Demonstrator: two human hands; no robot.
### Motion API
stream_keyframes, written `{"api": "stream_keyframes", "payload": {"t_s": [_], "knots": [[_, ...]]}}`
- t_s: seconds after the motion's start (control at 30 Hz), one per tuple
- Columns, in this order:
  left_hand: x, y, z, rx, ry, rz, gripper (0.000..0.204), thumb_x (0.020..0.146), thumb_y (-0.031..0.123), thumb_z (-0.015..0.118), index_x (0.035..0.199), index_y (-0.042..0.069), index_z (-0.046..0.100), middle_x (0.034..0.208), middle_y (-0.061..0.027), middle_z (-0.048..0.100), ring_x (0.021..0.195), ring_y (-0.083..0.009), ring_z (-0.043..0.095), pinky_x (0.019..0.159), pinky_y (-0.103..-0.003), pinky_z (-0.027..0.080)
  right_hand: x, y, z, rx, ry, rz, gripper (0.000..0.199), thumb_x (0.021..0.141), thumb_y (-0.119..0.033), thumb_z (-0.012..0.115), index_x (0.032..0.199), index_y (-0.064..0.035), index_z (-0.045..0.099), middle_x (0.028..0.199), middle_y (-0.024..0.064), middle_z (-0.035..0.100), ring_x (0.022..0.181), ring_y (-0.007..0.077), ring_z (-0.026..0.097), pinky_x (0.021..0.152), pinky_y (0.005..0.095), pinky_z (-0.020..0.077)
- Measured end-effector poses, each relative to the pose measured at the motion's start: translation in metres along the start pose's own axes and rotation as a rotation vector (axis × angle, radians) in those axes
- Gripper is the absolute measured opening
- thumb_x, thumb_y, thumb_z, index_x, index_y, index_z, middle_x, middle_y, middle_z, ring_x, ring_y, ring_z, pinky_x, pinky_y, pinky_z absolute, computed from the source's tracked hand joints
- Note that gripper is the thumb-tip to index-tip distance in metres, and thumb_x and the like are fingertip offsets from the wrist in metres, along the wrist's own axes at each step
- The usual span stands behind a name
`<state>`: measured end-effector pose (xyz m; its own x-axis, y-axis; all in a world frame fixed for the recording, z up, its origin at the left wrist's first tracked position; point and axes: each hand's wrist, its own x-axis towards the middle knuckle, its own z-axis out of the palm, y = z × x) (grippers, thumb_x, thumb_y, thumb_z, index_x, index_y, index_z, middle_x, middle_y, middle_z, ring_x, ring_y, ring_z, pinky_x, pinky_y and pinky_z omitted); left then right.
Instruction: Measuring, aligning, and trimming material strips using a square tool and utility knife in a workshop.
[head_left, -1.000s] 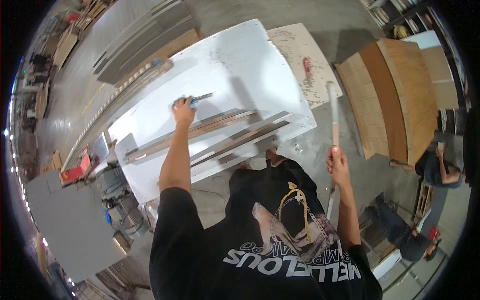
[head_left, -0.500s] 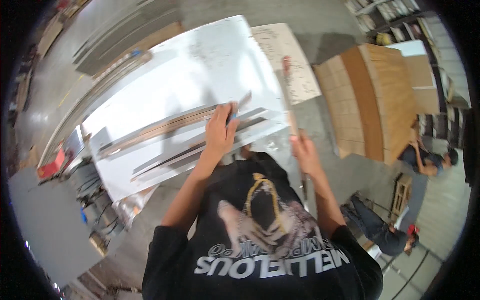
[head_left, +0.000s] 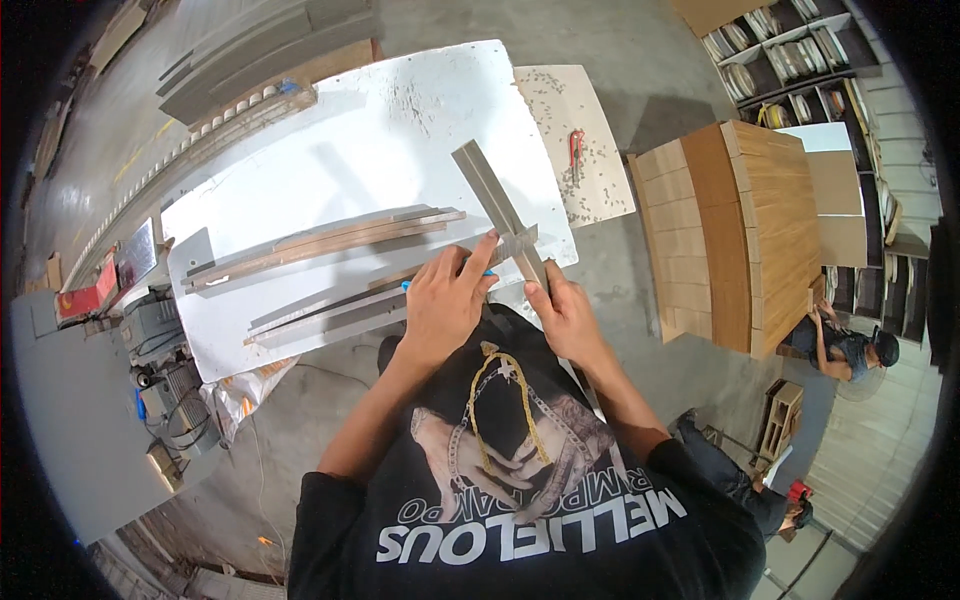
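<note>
My right hand (head_left: pixel 565 318) is closed round a long narrow strip (head_left: pixel 490 190), greyish with a pale wood-coloured part near the grip. The strip slants up and away to the left over the white worktable (head_left: pixel 420 110). My left hand (head_left: pixel 447 297) grips a blue-handled tool with a flat grey blade (head_left: pixel 518 242), which looks like a scraper. Its blade lies across the strip just beyond my right hand. Most of the handle is hidden by my fingers. Left of my hands, several wooden strips (head_left: pixel 330 240) and darker grey strips (head_left: pixel 330 318) lie on the table.
A pale board (head_left: pixel 590 95) scattered with small bits adjoins the table's right side, with a red-handled tool (head_left: pixel 576 150) on it. A large stack of wooden panels (head_left: pixel 715 240) stands to the right. Two people (head_left: pixel 850 345) are farther right. Machines and cables (head_left: pixel 175 390) sit at left.
My right hand has brought the strip up and left, in front of my body. My left hand has come nearer, and the blade now crosses the strip.
</note>
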<state>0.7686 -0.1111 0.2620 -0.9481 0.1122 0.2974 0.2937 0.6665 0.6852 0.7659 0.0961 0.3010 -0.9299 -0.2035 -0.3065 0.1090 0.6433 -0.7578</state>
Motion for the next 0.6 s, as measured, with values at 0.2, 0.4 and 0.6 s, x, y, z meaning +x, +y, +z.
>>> {"api": "stream_keyframes", "payload": {"t_s": [0.2, 0.4, 0.6], "knots": [[0.002, -0.001, -0.020, 0.076, -0.007, -0.024, 0.054, 0.094, 0.026, 0.071, 0.146, 0.020, 0.059, 0.087, -0.0095, 0.057, 0.075, -0.0307, 0.061, 0.069, -0.043, 0.050, 0.002, -0.018, -0.004, -0.017, -0.051, -0.002, 0.037, 0.105, -0.033, 0.058, 0.102, 0.0037, 0.053, 0.068, 0.0272, 0.062, 0.067, 0.0481, 0.066, 0.061, 0.0514, 0.0486], [-0.002, -0.007, -0.013, 0.032, 0.040, -0.028, 0.050, 0.095, 0.025, 0.070, 0.143, 0.017, 0.060, 0.088, -0.0111, 0.059, 0.076, -0.0320, 0.061, 0.068, -0.045, 0.049, -0.003, -0.019, -0.003, -0.109, -0.067, -0.015, 0.040, 0.104, -0.033, 0.060, 0.100, 0.0068, 0.052, 0.064, 0.0284, 0.059, 0.066, 0.0489, 0.064, 0.060, 0.0535, 0.0481], [-0.012, -0.001, 0.013, -0.242, 0.095, -0.104, 0.044, 0.103, 0.028, 0.062, 0.141, 0.007, 0.056, 0.096, -0.0161, 0.061, 0.082, -0.0379, 0.062, 0.071, -0.046, 0.050, -0.004, -0.023, -0.003, -0.092, -0.079, 0.006, 0.042, 0.104, -0.033, 0.059, 0.099, 0.0071, 0.052, 0.065, 0.0288, 0.059, 0.066, 0.0496, 0.064, 0.059, 0.0536, 0.0470]]}}
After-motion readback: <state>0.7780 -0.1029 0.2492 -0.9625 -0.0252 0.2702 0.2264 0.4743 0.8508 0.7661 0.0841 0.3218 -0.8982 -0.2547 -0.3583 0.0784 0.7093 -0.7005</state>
